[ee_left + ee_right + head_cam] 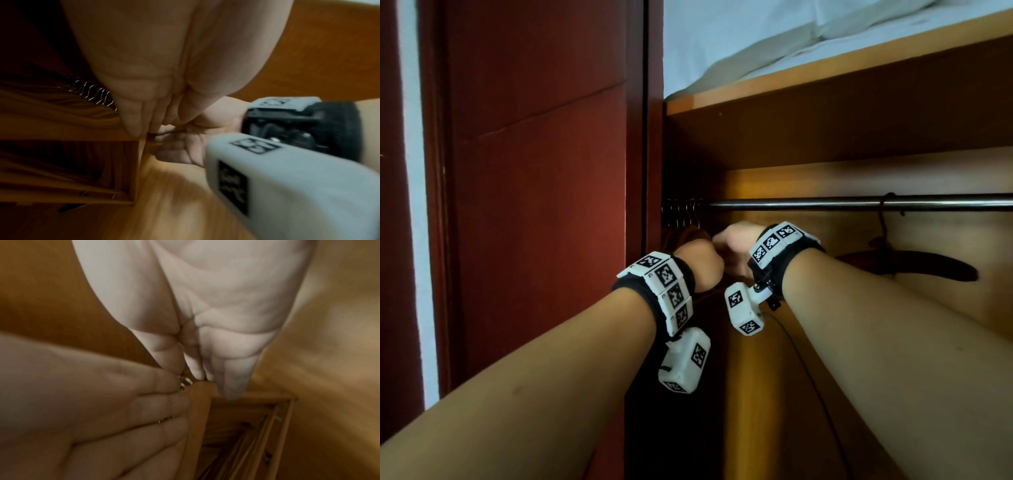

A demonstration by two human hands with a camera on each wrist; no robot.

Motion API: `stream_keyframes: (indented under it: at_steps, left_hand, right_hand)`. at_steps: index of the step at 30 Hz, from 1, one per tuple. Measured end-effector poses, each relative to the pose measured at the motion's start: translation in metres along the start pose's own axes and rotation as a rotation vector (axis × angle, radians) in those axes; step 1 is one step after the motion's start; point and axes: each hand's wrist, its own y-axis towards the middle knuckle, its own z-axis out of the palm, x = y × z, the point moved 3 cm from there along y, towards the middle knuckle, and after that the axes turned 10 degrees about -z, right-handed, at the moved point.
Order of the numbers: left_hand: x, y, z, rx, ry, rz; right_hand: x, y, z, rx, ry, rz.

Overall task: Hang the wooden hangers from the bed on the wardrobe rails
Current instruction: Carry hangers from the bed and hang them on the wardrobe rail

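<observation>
Several wooden hangers (61, 116) hang packed together at the left end of the metal wardrobe rail (859, 202), their wire hooks (681, 212) in a row. Both my hands meet there, just under the rail. My right hand (732, 243) pinches the top of the nearest wooden hanger (199, 410) beside its metal hook (185, 383). My left hand (702, 260) is curled against the same hanger from the left, its fingertips (131, 128) on the top edge. In the head view my hands hide that hanger.
A dark hanger-shaped piece (914, 267) hangs from a cord further right on the rail. White bedding (756, 41) lies on the shelf (825, 75) above. A red-brown door (534, 205) stands close on the left. The rail between is bare.
</observation>
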Motion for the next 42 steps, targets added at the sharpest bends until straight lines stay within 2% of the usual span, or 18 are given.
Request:
stream_keyframes:
  at_steps: [3,7,10,13,17,19,23,25,28,30,35,38,42]
  left_hand:
    - [-0.002,0.002,0.002,0.007,-0.077,0.049]
    - [-0.006,0.004,0.005,0.037,-0.150,0.097]
    - [-0.014,0.003,0.007,0.057,-0.198,0.121]
    - [-0.031,-0.002,0.012,0.103,-0.341,0.140]
    - [-0.059,-0.015,0.031,0.253,-0.516,0.182]
    - [-0.072,-0.019,0.042,0.301,-0.537,0.186]
    - [-0.094,-0.030,0.060,0.366,-0.459,0.177]
    - [-0.102,-0.034,0.069,0.412,-0.423,0.189]
    - [-0.111,-0.034,0.078,0.484,-0.412,0.187]
    - [-0.114,-0.035,0.079,0.483,-0.398,0.185]
    - [-0.104,-0.028,0.072,0.326,-0.368,0.120]
    - [-0.082,-0.017,0.064,0.214,-0.364,0.066]
    - [-0.043,0.000,0.056,0.121,-0.348,-0.054]
  right_hand:
    - [-0.007,-0.007,-0.007,-0.056,0.124,0.048]
    - [-0.009,-0.023,-0.020,-0.112,0.248,0.021]
    - [-0.005,-0.033,-0.036,-0.136,0.241,0.038]
    - [0.002,-0.050,-0.056,-0.160,0.211,0.043]
    - [0.011,-0.082,-0.094,-0.221,0.130,0.031]
    - [0.013,-0.099,-0.116,-0.311,0.073,0.008]
    - [0.007,-0.126,-0.162,-0.609,-0.152,-0.014]
    - [-0.001,-0.136,-0.182,-0.657,-0.278,0.020]
    - [-0.021,-0.145,-0.192,-0.503,-0.427,0.080]
    - [-0.034,-0.145,-0.184,-0.443,-0.386,0.152]
    - [-0.049,-0.118,-0.148,-0.362,-0.088,0.245]
    - [-0.047,-0.095,-0.122,-0.319,-0.070,0.181]
    - [-0.043,-0.070,-0.082,-0.171,0.048,0.104]
